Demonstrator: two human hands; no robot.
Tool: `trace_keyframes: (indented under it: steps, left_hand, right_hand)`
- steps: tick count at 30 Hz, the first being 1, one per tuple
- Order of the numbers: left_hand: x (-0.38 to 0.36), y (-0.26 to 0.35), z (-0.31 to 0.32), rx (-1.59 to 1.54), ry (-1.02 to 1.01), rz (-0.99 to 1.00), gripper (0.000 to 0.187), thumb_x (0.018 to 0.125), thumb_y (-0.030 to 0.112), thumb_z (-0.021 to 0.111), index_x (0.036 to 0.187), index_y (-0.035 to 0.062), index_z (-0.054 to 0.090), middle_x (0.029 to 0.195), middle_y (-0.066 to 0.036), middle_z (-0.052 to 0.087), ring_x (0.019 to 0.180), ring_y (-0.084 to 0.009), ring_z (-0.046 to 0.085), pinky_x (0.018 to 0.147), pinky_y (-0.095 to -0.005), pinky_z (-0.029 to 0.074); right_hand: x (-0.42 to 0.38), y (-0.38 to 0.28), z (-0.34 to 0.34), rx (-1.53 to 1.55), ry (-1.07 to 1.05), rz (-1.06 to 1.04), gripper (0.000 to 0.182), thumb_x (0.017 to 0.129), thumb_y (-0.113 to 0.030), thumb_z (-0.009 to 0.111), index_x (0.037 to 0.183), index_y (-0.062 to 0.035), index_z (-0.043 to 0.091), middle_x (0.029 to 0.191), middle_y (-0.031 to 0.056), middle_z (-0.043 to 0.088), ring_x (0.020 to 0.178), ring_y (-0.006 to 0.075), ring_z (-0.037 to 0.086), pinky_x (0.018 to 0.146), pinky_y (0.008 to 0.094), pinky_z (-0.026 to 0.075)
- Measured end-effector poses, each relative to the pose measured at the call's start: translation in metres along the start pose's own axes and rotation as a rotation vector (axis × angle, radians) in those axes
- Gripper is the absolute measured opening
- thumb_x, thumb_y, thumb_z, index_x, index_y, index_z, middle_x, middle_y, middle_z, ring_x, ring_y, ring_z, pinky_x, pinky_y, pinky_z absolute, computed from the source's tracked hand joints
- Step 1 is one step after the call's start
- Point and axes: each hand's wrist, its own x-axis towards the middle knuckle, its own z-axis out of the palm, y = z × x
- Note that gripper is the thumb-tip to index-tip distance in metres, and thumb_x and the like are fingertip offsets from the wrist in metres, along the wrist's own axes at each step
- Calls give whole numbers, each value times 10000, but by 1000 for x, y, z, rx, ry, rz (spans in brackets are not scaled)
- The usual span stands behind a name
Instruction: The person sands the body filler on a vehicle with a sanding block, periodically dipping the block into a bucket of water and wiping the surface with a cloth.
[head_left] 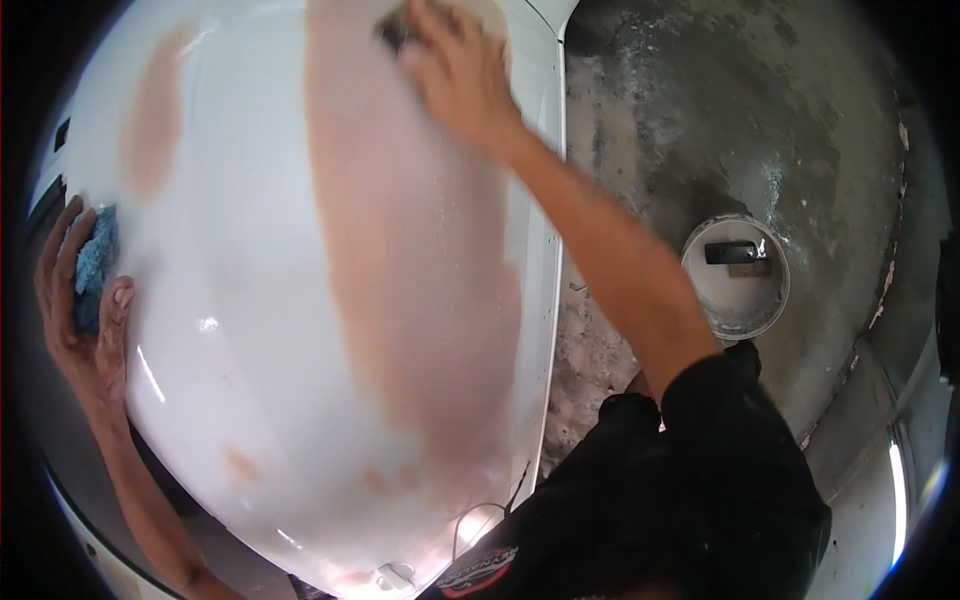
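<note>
A white car body panel [255,300] fills the middle of the view, with a long pinkish-brown sanded band down its right part. At the top, my right hand [455,75] presses a dark sanding block [397,30] against that band; the fingers lie over the block and hide part of it. My left hand [85,310] rests at the panel's left edge, fingers curled around a rough blue sponge [96,260]. The sponge sits between the fingers and thumb. The band looks wet and smeared under my right arm.
A round bucket [695,300] of cloudy liquid stands on the stained concrete floor [730,130] at right, a dark block [730,252] in it. Smaller brownish patches [160,120] mark the panel. A thin wire [515,492] sticks up near my black shirt.
</note>
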Motion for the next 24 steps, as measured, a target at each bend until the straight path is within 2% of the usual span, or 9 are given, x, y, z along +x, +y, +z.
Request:
trace_keyframes:
  steps: [3, 8, 11, 13, 14, 15, 19, 22, 24]
  left_hand:
    - [4, 11, -4, -1, -8, -21, 574, 821, 510, 748, 1310, 225, 655, 1436, -69, 559, 1378, -275, 465, 1150, -507, 386]
    - [2, 13, -9, 39, -26, -30, 611, 786, 516, 780, 1299, 205, 664, 1421, -70, 567, 1370, -273, 469, 1145, -485, 396]
    - [4, 13, -8, 23, -26, -12, 609, 790, 506, 781, 1298, 191, 665, 1423, -78, 566, 1369, -274, 470, 1141, -483, 399]
    - [3, 5, -5, -12, -22, 19, 602, 799, 497, 775, 1301, 184, 662, 1423, -84, 566, 1371, -275, 467, 1145, -486, 394]
    - [3, 3, -4, -32, -20, 36, 599, 803, 492, 772, 1303, 181, 660, 1423, -87, 566, 1373, -276, 465, 1147, -487, 392]
    - [2, 4, -3, -19, -25, 27, 589, 808, 479, 771, 1300, 175, 661, 1422, -90, 565, 1368, -282, 468, 1142, -481, 394]
    - [10, 30, -8, -164, -23, -56, 557, 819, 442, 769, 1279, 146, 667, 1418, -106, 561, 1342, -312, 482, 1114, -458, 403]
    - [13, 44, -21, -174, 16, -133, 583, 786, 481, 772, 1215, 97, 680, 1353, -145, 579, 1286, -359, 484, 1077, -498, 377]
    - [14, 39, -22, -144, 55, -81, 572, 733, 454, 815, 1167, 104, 684, 1314, -148, 591, 1256, -377, 480, 1063, -505, 343]
  right_hand:
    - [34, -5, -13, 34, -47, 184, 608, 996, -325, 476, 1528, -56, 358, 1440, 277, 428, 1240, 452, 467, 1087, 529, 335]
    - [-216, -102, -23, -137, -335, -167, 529, 848, -319, 691, 1370, -308, 602, 1543, 169, 381, 1183, 457, 451, 1010, 557, 392]
    - [-226, -92, -36, 123, -318, -352, 542, 830, -348, 697, 1364, -328, 602, 1531, 156, 405, 1215, 450, 441, 1008, 549, 400]
    - [-118, -64, -19, -248, -292, -338, 537, 885, -341, 651, 1405, -248, 552, 1501, 123, 458, 1198, 448, 470, 926, 593, 417]
    - [-59, -59, -13, -35, -166, -73, 525, 906, -284, 616, 1421, -238, 529, 1434, 116, 517, 1211, 448, 468, 938, 563, 407]
    - [-2, -32, -1, -36, -5, -274, 499, 921, -287, 591, 1413, -235, 530, 1351, 166, 554, 1210, 436, 482, 976, 549, 383]
    - [49, -12, 1, 19, 50, -26, 441, 944, -302, 558, 1325, -79, 580, 1394, 127, 509, 1156, 436, 460, 965, 538, 397]
    - [-48, -92, -15, -399, -264, -154, 455, 937, -185, 552, 1357, -10, 541, 1503, 189, 421, 1275, 445, 419, 1016, 582, 357]
    - [-168, -117, -13, -153, -412, 2, 536, 915, -299, 626, 1407, -106, 542, 1470, 279, 401, 1287, 459, 414, 1037, 609, 328]
